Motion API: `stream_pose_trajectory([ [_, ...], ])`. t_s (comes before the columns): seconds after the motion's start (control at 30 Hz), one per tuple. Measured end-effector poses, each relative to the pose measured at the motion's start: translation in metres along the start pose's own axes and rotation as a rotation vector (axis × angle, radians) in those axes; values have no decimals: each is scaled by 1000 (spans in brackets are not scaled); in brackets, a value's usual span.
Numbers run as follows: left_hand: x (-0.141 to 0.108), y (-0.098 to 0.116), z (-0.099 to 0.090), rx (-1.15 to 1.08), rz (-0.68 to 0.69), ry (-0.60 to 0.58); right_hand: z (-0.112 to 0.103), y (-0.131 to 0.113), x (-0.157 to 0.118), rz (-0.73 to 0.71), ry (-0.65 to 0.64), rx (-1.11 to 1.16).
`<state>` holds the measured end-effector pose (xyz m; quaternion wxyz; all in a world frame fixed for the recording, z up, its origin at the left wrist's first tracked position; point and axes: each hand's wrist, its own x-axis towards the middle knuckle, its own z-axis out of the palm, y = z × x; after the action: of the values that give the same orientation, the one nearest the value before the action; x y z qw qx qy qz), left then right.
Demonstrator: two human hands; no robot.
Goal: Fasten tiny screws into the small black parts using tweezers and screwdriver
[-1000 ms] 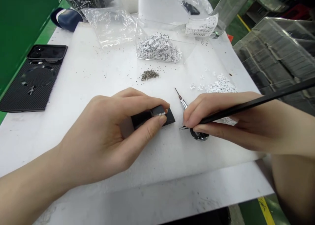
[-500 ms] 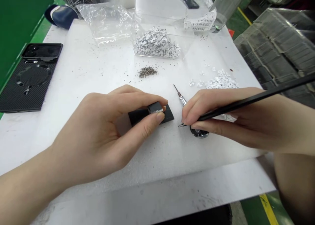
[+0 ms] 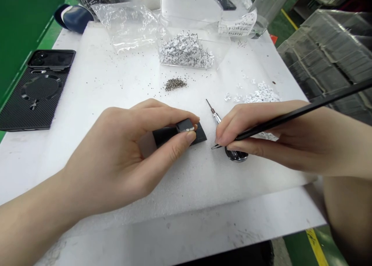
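Small black part with a shiny end, at the centre of the clock face, pinched between the thumb and forefinger of the left hand, which reaches in from 8 o'clock. Behind it, partly hidden by the fingers, is a flat black piece; whether the two are joined cannot be told. From 3 o'clock the right hand grasps slim black tweezers, their tips pointing to 9 o'clock, near the part but apart from it. A silver-shafted screwdriver lies under that hand's fingers.

The step in hand looks like fine work on the pinched part; the next move would call for a steady left grip and light tweezer control.

White foam sheet covers much of the worktop. Toward 12 o'clock are a heap of tiny metallic pieces and, farther off, a clear tray of white bits. Loose white bits lie at 2 o'clock, a black case at 9, crumpled clear plastic at 11. Beyond the worktop, transparent boxes stand at 2 o'clock.
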<state>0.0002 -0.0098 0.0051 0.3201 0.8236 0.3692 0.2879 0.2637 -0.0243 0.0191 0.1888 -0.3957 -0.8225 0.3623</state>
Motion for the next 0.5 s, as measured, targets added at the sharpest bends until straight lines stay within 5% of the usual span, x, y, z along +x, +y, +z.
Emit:
stream_pose_trajectory([
  [0.5,1,0,-1,-4,14,-5,-2,-1,1,23,-29,22],
])
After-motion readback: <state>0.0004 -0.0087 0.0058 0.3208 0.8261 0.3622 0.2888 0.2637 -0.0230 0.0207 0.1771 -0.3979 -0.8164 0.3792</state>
